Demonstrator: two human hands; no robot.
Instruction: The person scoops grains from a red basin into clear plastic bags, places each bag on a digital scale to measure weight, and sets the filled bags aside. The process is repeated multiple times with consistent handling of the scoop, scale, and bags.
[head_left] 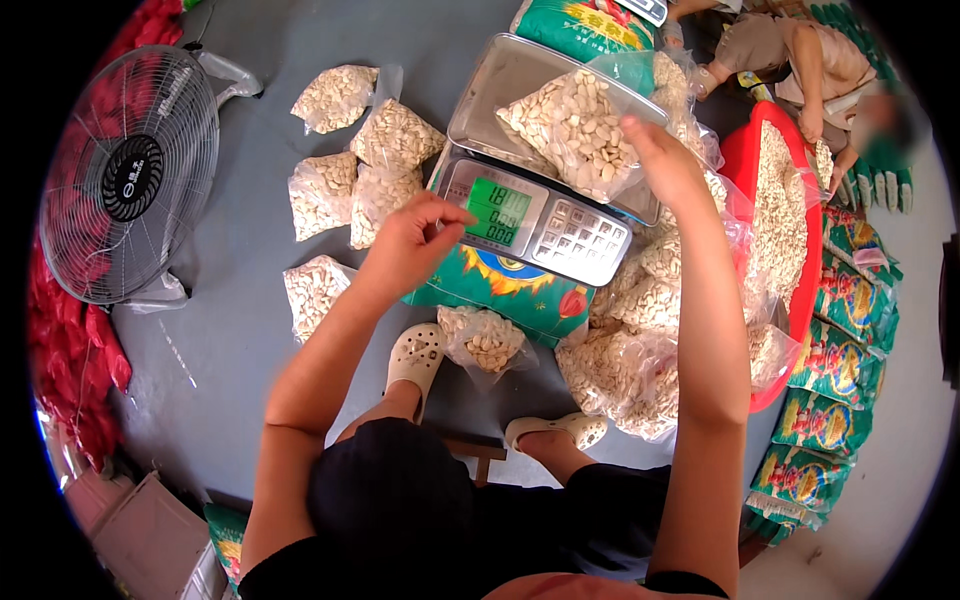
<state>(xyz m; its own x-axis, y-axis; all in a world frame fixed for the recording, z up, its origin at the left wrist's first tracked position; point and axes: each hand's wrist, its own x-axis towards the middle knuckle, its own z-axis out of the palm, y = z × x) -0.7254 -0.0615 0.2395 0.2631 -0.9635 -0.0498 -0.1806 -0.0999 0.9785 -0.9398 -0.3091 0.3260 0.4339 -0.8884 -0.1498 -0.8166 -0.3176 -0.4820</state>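
Observation:
A clear plastic bag of pumpkin seeds [590, 135], pale and flat, rests on the metal tray [490, 78] of a digital scale. My right hand [662, 165] grips the bag's right side, thumb on top; its other fingers are mostly hidden. Over the left edge of the scale's lit green display [498, 212], my left hand [412, 245] hovers with fingers curled inward. What lies inside those fingers, if anything, cannot be made out. The keypad [580, 240] sits right of the display. Beneath the scale is a green printed sack [510, 295].
Several filled seed bags [385, 135] lie on the floor at left; one bag [485, 340] is by my feet. More bags [630, 370] crowd the right, beside a red tub [740, 150] of seeds. A fan [130, 180] stands left. Another person [800, 70] works far right, near green sacks [825, 410].

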